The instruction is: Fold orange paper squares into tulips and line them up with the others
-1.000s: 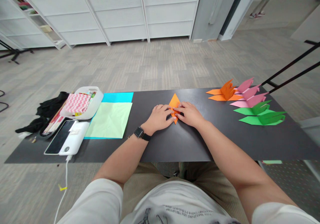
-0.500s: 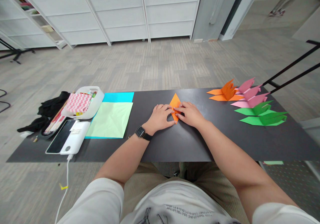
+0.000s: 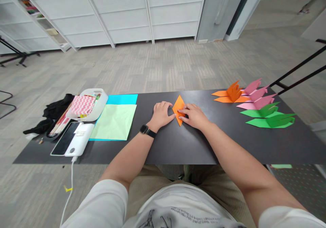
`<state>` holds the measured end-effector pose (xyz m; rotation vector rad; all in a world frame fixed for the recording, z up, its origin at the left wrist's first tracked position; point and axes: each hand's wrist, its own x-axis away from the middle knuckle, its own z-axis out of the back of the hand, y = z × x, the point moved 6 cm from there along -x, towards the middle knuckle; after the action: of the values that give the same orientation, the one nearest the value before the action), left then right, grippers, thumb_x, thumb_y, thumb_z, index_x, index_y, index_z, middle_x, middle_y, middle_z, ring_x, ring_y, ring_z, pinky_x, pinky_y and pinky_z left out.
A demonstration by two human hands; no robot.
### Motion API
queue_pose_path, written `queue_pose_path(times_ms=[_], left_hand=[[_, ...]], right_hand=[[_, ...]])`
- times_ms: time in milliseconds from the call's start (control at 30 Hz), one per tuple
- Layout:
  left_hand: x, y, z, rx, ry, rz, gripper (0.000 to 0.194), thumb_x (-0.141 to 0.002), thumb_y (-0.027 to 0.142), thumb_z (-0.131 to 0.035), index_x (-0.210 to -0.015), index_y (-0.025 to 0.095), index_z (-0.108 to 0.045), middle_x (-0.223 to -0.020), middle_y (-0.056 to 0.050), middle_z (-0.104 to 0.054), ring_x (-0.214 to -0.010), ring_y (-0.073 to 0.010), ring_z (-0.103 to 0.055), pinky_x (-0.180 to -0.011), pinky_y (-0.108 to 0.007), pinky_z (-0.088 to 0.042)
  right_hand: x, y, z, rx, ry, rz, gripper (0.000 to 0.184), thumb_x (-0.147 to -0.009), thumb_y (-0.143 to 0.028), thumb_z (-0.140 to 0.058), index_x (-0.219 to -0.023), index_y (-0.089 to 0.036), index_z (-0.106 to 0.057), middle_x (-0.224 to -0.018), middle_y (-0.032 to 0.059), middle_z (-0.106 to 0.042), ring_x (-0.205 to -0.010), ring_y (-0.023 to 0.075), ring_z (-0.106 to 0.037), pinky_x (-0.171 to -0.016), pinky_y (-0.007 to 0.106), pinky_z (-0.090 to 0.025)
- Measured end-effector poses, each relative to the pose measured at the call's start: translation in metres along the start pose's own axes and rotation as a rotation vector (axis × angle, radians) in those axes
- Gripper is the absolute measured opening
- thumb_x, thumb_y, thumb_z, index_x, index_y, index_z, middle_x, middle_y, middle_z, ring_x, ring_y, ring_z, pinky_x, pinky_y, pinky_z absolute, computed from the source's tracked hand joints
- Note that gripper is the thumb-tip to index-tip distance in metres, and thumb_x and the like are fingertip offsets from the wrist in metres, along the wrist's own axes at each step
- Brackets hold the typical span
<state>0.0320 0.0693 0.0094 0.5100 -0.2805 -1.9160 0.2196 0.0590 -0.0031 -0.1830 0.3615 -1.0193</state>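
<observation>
A folded orange paper (image 3: 179, 101), shaped like a narrow diamond, lies flat on the dark table with one point away from me. My right hand (image 3: 195, 116) covers its right side, thumb and bent fingers pressed onto the paper and holding it. On the other side is my left hand (image 3: 162, 114), open, its fingers curved and spread off the paper. Only the left thumb tip comes up to the paper's left edge; whether it touches, I cannot tell. My hand hides the paper's right corner.
Folded paper figures stand at the right: orange (image 3: 233, 92), pink (image 3: 258, 99) and green (image 3: 272, 119). Left are light green sheets (image 3: 114, 121) over blue paper (image 3: 122, 99), a white basket (image 3: 102, 102), a phone (image 3: 63, 139) and a white power bank (image 3: 79, 141) with a cable.
My left hand has drawn its fingers off the orange paper to the left. The right hand stays on the paper. A person's legs in the background have moved right.
</observation>
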Motion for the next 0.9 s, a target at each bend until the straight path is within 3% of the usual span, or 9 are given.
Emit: queue_pose_path(times_ms=[100, 233, 400, 533, 900], left_hand=[[-0.003, -0.004, -0.002, -0.012, 0.024, 0.039, 0.044, -0.089, 0.043, -0.079, -0.126, 0.026, -0.063, -0.131, -0.007, -0.067, -0.123, -0.0311, -0.059, -0.115, -0.05, -0.042], [-0.005, -0.005, 0.001, -0.025, 0.053, 0.062, 0.028, -0.094, 0.033, -0.074, -0.12, 0.027, -0.066, -0.128, -0.006, -0.068, -0.12, -0.0298, -0.06, -0.11, -0.05, -0.044], [-0.003, 0.009, 0.005, -0.024, -0.015, -0.081, 0.008, -0.099, 0.026, -0.067, -0.103, 0.027, -0.073, -0.12, -0.003, -0.074, -0.112, -0.026, -0.062, -0.102, -0.045, -0.047], [0.0, 0.017, 0.004, -0.065, -0.077, -0.163, 0.014, -0.101, 0.025, -0.063, -0.1, 0.027, -0.077, -0.114, -0.002, -0.077, -0.107, -0.0253, -0.062, -0.099, -0.045, -0.045], [0.01, 0.028, 0.014, -0.086, -0.134, -0.167, 0.017, -0.095, 0.042, -0.075, -0.101, 0.026, -0.077, -0.119, -0.002, -0.076, -0.111, -0.026, -0.063, -0.106, -0.046, -0.041]], right_hand=[[0.0, 0.0, 0.0, 0.001, 0.007, 0.008, 0.036, -0.097, -0.042, -0.074, -0.131, -0.031, -0.079, -0.118, 0.0109, -0.068, -0.111, 0.0308, -0.061, -0.098, 0.048, -0.049], [0.0, 0.001, -0.001, 0.003, -0.001, 0.009, 0.037, -0.098, -0.043, -0.074, -0.132, -0.031, -0.079, -0.118, 0.0112, -0.067, -0.11, 0.0309, -0.06, -0.099, 0.048, -0.048], [0.0, 0.001, -0.001, 0.007, -0.006, 0.0, 0.037, -0.098, -0.041, -0.074, -0.133, -0.031, -0.079, -0.118, 0.011, -0.067, -0.11, 0.0305, -0.06, -0.1, 0.048, -0.048], [0.0, 0.0, 0.0, 0.014, -0.009, 0.004, 0.036, -0.098, -0.041, -0.073, -0.132, -0.031, -0.079, -0.118, 0.0107, -0.067, -0.11, 0.0303, -0.06, -0.1, 0.047, -0.048], [0.0, 0.0, 0.0, 0.004, -0.012, -0.006, 0.037, -0.098, -0.04, -0.073, -0.133, -0.028, -0.078, -0.119, 0.0111, -0.067, -0.111, 0.0308, -0.06, -0.102, 0.048, -0.048]])
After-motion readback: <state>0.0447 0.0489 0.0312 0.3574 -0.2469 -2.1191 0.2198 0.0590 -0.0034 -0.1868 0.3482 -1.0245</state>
